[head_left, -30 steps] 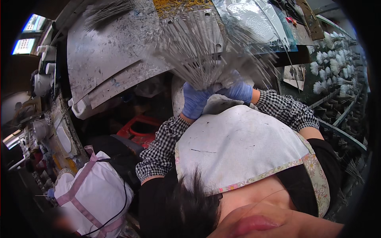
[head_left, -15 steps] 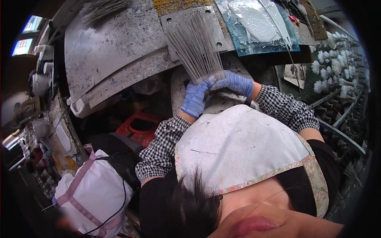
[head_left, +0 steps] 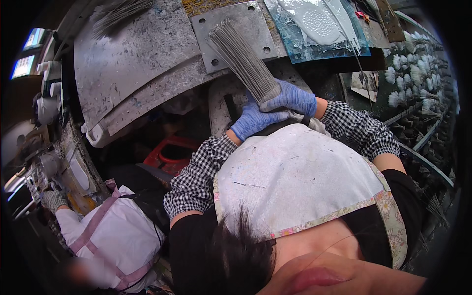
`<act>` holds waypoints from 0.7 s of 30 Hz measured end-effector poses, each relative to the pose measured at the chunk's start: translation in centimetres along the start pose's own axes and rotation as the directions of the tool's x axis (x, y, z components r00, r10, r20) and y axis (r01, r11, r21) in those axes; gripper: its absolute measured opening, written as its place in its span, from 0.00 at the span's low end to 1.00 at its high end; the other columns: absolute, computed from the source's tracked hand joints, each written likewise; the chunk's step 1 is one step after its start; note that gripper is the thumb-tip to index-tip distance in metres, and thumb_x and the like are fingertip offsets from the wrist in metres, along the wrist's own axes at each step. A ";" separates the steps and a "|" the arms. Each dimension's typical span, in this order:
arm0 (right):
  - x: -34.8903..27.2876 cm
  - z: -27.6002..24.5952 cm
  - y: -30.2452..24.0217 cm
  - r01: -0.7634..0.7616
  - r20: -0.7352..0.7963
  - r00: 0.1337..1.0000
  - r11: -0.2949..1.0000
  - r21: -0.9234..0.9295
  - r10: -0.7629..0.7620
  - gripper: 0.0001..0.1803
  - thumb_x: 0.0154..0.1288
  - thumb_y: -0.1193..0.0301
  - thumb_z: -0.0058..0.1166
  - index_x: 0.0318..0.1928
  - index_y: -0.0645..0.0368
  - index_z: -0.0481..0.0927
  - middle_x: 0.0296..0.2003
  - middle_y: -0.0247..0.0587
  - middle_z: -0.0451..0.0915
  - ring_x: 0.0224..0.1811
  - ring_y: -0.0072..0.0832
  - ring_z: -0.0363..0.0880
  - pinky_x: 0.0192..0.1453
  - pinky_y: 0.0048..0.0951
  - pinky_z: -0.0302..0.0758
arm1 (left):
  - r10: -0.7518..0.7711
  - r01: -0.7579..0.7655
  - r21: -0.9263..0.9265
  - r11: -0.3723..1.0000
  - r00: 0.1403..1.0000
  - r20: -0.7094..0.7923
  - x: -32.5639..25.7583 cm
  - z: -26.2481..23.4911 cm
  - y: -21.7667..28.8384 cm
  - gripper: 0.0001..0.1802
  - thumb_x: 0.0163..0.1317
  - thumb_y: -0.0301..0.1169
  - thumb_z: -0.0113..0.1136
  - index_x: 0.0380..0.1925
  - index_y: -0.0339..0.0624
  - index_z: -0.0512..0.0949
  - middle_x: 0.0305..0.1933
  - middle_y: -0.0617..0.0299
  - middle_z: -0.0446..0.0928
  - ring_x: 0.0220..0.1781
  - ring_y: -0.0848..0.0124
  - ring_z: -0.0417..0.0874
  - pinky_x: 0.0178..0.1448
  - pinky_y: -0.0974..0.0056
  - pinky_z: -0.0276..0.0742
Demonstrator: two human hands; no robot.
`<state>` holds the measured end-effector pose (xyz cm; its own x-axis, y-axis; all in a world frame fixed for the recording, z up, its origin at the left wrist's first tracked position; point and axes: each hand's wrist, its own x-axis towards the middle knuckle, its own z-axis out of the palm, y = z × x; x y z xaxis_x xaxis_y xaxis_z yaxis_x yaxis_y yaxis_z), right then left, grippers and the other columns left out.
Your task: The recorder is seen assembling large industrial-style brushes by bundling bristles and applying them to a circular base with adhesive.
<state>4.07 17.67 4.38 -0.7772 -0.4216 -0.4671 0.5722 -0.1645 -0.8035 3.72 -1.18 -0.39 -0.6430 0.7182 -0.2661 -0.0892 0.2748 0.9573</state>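
A bundle of thin grey wires (head_left: 244,61) slants up and left from my hands, its far end over the metal plate. My right hand (head_left: 295,100), in a blue knitted glove, is closed around the lower part of the bundle. My left hand (head_left: 253,121), gloved alike, cups the bundle's lower end, with the thumb up along its left side and the fingers reaching right beneath it. The wires lie close together. Their bottom tips are hidden by the gloves.
Ahead is a square metal plate (head_left: 202,37) with corner holes. Right of it lies a blue sheet (head_left: 300,46) smeared with white paste (head_left: 322,22). More wires (head_left: 120,17) rest on the stained grey board (head_left: 132,54). White-tufted bundles (head_left: 418,73) fill racks at right. Another person (head_left: 113,231) works at left.
The fanned wires have drawn together into a tighter bundle. My right hand has wrapped around its side, and my left hand has shifted beneath its lower end. The other person's gloved hand has come into view.
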 end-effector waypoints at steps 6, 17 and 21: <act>-1.1 0.8 2.0 -0.003 0.106 0.994 0.953 -0.303 0.037 0.48 0.45 0.58 0.85 0.66 0.60 0.76 0.59 0.44 0.83 0.62 0.31 0.80 0.69 0.34 0.76 | -0.208 0.167 -0.500 0.850 0.978 -0.027 -2.5 -4.4 3.6 0.55 0.53 0.48 0.82 0.74 0.38 0.60 0.76 0.43 0.62 0.79 0.54 0.65 0.80 0.55 0.66; -0.9 0.5 -0.1 0.016 0.219 0.971 0.889 -0.457 0.095 0.50 0.52 0.57 0.82 0.71 0.60 0.69 0.61 0.45 0.80 0.63 0.33 0.79 0.71 0.37 0.76 | 0.096 -0.372 -0.783 0.498 0.921 -0.377 1.8 -9.0 7.6 0.25 0.66 0.31 0.68 0.61 0.44 0.73 0.42 0.60 0.84 0.43 0.65 0.85 0.62 0.49 0.82; -0.6 -0.6 -2.0 0.412 -0.006 0.909 0.901 -0.133 -0.417 0.44 0.64 0.50 0.71 0.73 0.57 0.68 0.65 0.48 0.77 0.70 0.32 0.74 0.76 0.39 0.72 | 0.060 -0.532 -0.810 0.246 0.843 -0.535 1.5 -14.7 7.1 0.09 0.64 0.27 0.59 0.44 0.42 0.79 0.37 0.61 0.83 0.39 0.68 0.84 0.56 0.54 0.82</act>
<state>3.25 18.78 6.04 -0.9465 -0.3092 -0.0922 0.1604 -0.2030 -0.9659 -9.05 -7.60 7.63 -0.9543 0.2794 -0.1061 -0.2959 -0.8324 0.4685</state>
